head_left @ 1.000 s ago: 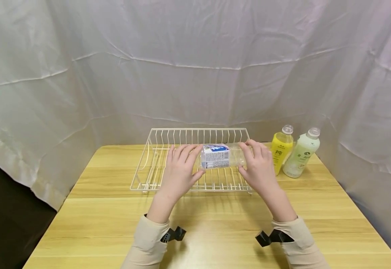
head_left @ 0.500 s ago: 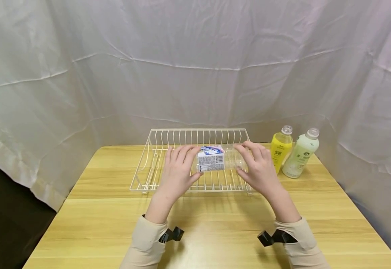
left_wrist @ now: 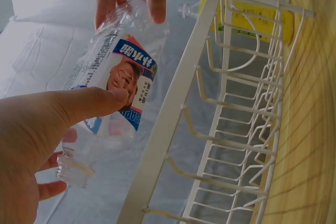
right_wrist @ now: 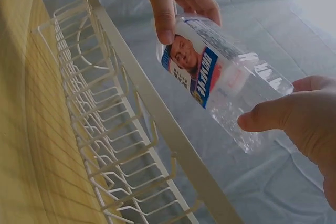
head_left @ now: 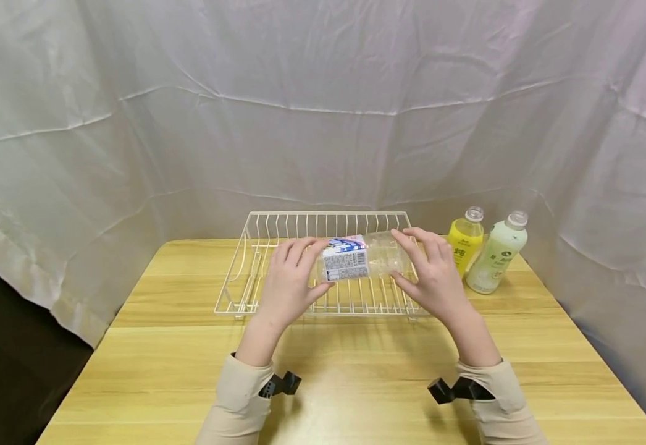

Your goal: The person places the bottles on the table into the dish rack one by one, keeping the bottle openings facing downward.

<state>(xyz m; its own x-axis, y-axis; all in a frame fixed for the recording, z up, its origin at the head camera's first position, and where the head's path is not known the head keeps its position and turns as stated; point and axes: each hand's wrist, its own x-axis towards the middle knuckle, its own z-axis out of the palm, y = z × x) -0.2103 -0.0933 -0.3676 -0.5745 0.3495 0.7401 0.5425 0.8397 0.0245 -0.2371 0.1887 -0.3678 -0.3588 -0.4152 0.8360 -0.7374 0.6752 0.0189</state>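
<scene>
An uncapped clear plastic bottle [head_left: 381, 254] with a blue-and-white label [left_wrist: 131, 80] lies sideways above the white wire dish rack [head_left: 323, 314]. My left hand [head_left: 286, 284] grips its neck end, the thumb pressed over the label in the left wrist view. At the base end, my right hand [head_left: 434, 275] holds the bottle between thumb and fingers. The threaded mouth [left_wrist: 73, 170] shows in the left wrist view, close to the left fingers. Behind the bottle, part of the fingers of both hands is hidden.
Right of the rack, a yellow bottle [head_left: 464, 241] and a pale green bottle [head_left: 498, 256] stand upright on the wooden table [head_left: 356, 383], both uncapped. A grey-white curtain [head_left: 323, 111] hangs behind and along the sides.
Both hands first carried the bottle slightly left; its label turned a little. Since then its right end has risen slightly, and the right hand's fingers have spread wider. The rack and standing bottles stay put.
</scene>
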